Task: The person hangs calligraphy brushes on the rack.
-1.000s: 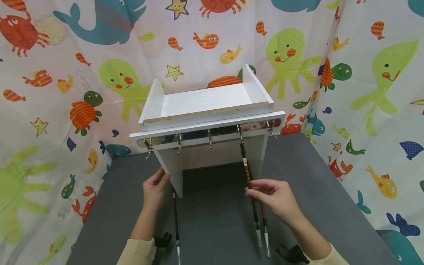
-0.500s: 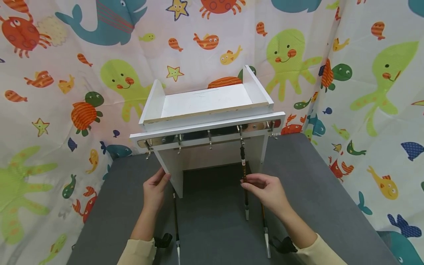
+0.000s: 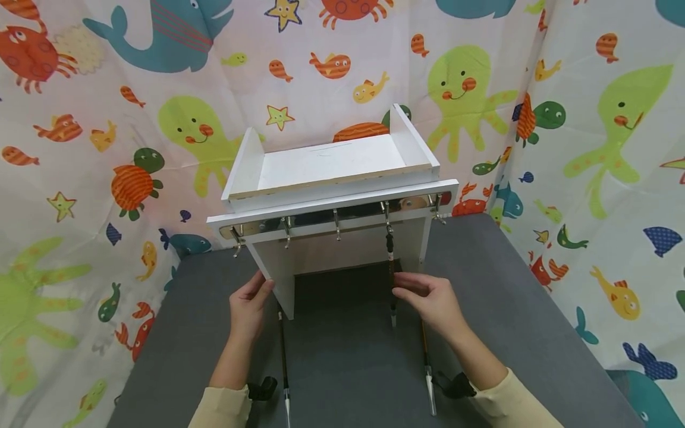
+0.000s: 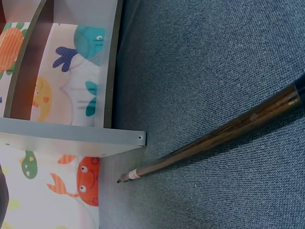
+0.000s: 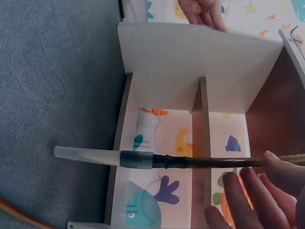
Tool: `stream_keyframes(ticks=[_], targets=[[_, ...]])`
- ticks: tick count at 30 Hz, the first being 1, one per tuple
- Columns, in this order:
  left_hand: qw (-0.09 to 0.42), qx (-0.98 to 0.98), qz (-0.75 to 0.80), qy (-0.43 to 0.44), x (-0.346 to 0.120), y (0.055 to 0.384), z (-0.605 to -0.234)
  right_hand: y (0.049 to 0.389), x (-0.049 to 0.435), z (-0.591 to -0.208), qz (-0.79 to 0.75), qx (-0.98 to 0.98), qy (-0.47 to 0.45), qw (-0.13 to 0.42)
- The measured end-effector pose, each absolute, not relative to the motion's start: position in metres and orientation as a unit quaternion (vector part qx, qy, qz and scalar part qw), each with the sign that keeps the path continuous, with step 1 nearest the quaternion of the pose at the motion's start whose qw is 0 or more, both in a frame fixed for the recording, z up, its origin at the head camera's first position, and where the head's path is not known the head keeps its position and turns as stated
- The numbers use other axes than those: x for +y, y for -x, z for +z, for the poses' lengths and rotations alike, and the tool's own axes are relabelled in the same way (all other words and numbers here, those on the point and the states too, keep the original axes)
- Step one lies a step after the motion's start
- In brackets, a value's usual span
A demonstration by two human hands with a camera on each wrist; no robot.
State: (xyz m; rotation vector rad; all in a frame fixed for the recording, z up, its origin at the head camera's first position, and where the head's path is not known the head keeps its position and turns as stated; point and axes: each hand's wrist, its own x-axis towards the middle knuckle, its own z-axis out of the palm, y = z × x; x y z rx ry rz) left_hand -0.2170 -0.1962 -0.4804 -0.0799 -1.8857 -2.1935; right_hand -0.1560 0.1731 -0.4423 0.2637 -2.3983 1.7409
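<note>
A white wooden rack (image 3: 342, 190) stands on the grey table, with a row of metal hooks (image 3: 337, 223) along its front. From the fourth hook hangs a calligraphy brush (image 5: 224, 162), its clear-capped tip pointing down. My right hand (image 3: 430, 297) pinches its dark handle between thumb and fingers, under the hook. At the rack's left side panel (image 5: 190, 57), my left hand (image 3: 250, 306) holds the front edge, thumb on the edge and fingers along the outer face. The left wrist view shows little of that hand.
A second brush (image 3: 284, 362) lies on the table (image 3: 342, 368) beside my left forearm. Another brush (image 3: 427, 374), also clear-capped, lies beside my right wrist. A curtain (image 3: 321, 101) printed with sea animals hangs behind the rack and at both sides.
My right hand has moved left and away from me, bringing the brush from a slant toward me to hanging upright below the hook. My left hand has stayed on the panel.
</note>
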Motion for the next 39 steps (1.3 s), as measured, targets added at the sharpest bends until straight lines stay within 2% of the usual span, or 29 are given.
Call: stream_keyframes(ticks=[4, 10, 19, 39], targets=[[0.124, -0.647, -0.752, 0.023, -0.196, 0.217, -0.48, 0.146, 0.177, -0.429, 0.593, -0.797, -0.088, 0.081], [0.127, -0.636, -0.761, 0.026, -0.196, 0.217, -0.481, 0.139, 0.188, -0.429, 0.627, -0.771, -0.068, 0.091], [0.126, -0.635, -0.762, 0.022, -0.195, 0.217, -0.479, 0.142, 0.211, -0.474, 0.638, -0.762, -0.037, 0.101], [0.117, -0.642, -0.758, 0.013, -0.195, 0.216, -0.479, 0.13, 0.224, -0.509, 0.62, -0.775, 0.045, 0.114]])
